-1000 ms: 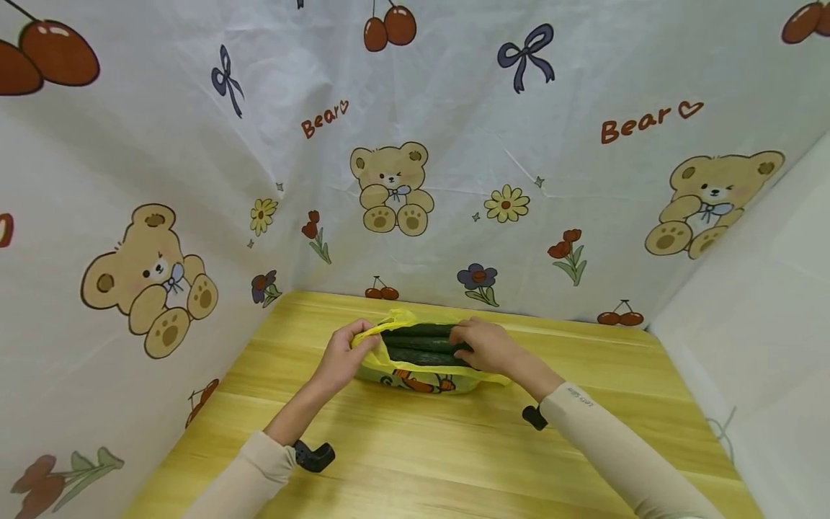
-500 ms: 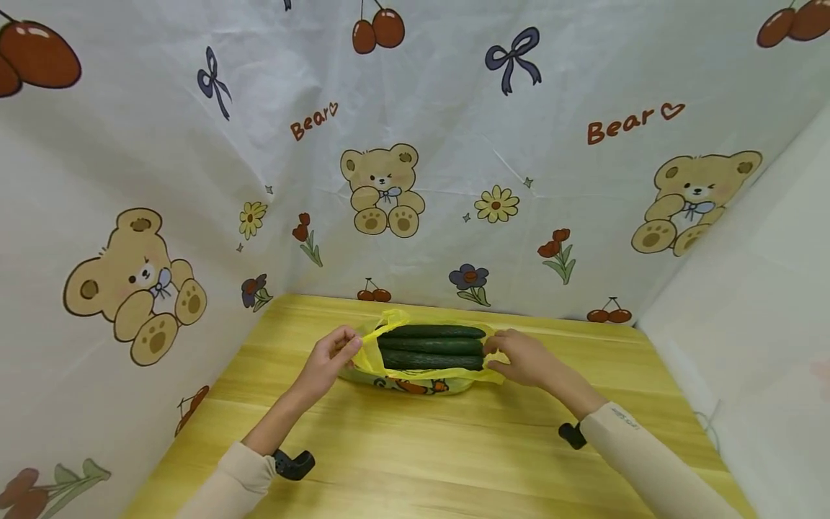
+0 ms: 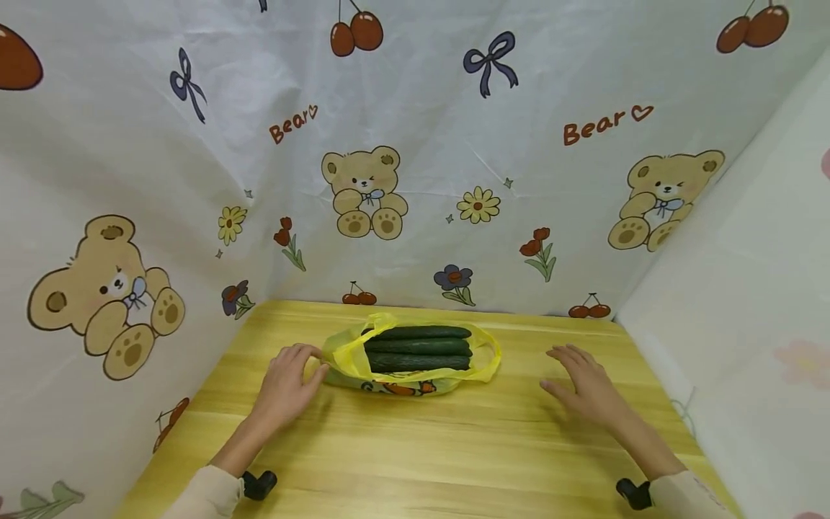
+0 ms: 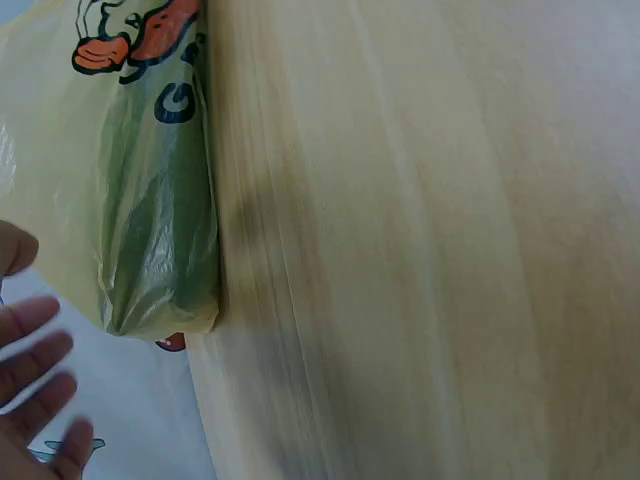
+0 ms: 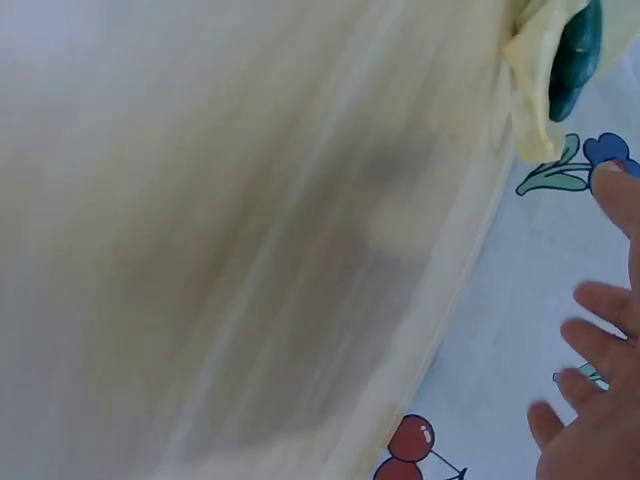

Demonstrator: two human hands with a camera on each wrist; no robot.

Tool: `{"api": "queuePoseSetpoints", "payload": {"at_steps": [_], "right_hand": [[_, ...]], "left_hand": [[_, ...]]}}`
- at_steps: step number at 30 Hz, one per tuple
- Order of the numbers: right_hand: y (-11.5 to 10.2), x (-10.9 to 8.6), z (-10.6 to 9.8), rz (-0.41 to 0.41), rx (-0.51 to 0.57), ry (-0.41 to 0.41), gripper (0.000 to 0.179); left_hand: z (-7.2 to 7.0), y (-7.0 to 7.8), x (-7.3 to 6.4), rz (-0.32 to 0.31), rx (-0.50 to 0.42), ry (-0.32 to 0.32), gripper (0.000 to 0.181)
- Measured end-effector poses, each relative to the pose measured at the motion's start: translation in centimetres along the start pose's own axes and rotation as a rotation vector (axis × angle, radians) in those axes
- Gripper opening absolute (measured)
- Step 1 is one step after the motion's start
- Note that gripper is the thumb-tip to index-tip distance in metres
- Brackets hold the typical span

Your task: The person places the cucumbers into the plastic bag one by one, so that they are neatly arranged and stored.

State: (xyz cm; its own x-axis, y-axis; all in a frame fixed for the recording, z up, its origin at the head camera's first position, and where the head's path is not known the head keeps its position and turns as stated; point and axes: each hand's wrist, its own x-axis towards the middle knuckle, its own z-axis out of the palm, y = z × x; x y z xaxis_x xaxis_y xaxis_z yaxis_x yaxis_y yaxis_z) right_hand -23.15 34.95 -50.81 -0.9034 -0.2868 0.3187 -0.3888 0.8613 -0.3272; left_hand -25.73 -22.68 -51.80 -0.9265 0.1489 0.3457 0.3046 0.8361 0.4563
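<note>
Several dark green cucumbers [image 3: 418, 347] lie side by side in the mouth of a yellow plastic bag [image 3: 344, 362], which rests on its side on the table. Orange and black print shows on the bag's near face. Beside the bag's left end is my left hand [image 3: 285, 386], its fingers loosely spread; in the left wrist view they stand apart from the plastic. Well to the right of the bag my right hand [image 3: 586, 386] hovers over the table, fingers extended and holding nothing. The right wrist view catches the bag's edge [image 5: 540, 90] and cucumber ends [image 5: 575, 60].
The wooden table [image 3: 415, 447] meets a white cloth backdrop [image 3: 415, 94] printed with bears, flowers and cherries at the back and left. A white wall panel [image 3: 733, 310] borders the right side, with a thin pale cord [image 3: 686, 414] near the table edge.
Both hands have come away from the bag, the left moving left and the right moving farther right. The bag's handle loop now lies loose at its right end, with the cucumbers fully exposed.
</note>
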Motion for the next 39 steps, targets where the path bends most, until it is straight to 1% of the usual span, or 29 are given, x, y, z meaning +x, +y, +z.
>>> {"api": "queuePoseSetpoints", "payload": {"at_steps": [1,2,4,5,7,10,17,21,24,26,28,31,34,37,39], "right_hand": [[0.1,-0.4,0.1,0.019,-0.008,0.011,0.068],[0.1,-0.8,0.2,0.04,-0.02,0.018,0.075],[-0.1,-1.4,0.3,0.093,-0.046,0.015,0.085],[-0.2,-1.6,0.3,0.121,-0.057,0.008,0.088],[-0.4,-2.0,0.1,0.171,-0.075,-0.009,0.094],[-0.8,-2.4,0.0,0.218,-0.097,-0.039,0.099],[-1.1,-3.2,-0.1,0.261,-0.075,-0.081,0.104],[-1.0,-2.9,-0.1,0.272,-0.064,-0.094,0.105],[-1.1,-1.8,0.3,0.268,-0.042,-0.119,0.108],[-1.3,-0.6,1.0,0.264,-0.02,-0.136,0.11],[-1.7,0.8,2.0,0.262,0.006,-0.15,0.108],[-2.4,3.0,3.8,0.258,0.068,-0.161,0.094],[-3.2,5.1,5.4,0.271,0.202,-0.19,0.074],[-3.9,7.1,6.7,0.28,0.3,-0.209,0.06],[-4.2,8.2,7.3,0.283,0.318,-0.203,0.047]], "left_hand": [[-0.1,-0.2,-0.1,0.015,0.076,-0.002,0.045],[-0.1,-0.3,-0.2,0.025,0.132,-0.019,0.062],[-0.1,-0.5,-0.5,0.042,0.207,-0.078,0.092],[-0.1,-0.5,-0.6,0.05,0.237,-0.11,0.104],[0.0,-0.4,-0.8,0.06,0.27,-0.163,0.119],[0.0,-0.5,-1.1,0.054,0.284,-0.193,0.129],[-0.4,-1.0,-1.6,0.03,0.291,-0.177,0.132],[-0.7,-1.4,-1.8,0.022,0.278,-0.175,0.131],[-1.0,-1.6,-1.9,0.019,0.263,-0.178,0.13],[-1.1,-1.7,-1.9,0.012,0.26,-0.181,0.13],[-1.2,-1.6,-1.8,0.008,0.258,-0.18,0.129],[-1.1,-0.8,-1.4,0.024,0.25,-0.154,0.126],[-1.0,0.8,-0.5,0.073,0.221,-0.089,0.119],[-0.8,2.7,0.5,0.135,0.148,-0.024,0.103],[-0.7,3.9,1.1,0.173,0.071,-0.01,0.087]]}}
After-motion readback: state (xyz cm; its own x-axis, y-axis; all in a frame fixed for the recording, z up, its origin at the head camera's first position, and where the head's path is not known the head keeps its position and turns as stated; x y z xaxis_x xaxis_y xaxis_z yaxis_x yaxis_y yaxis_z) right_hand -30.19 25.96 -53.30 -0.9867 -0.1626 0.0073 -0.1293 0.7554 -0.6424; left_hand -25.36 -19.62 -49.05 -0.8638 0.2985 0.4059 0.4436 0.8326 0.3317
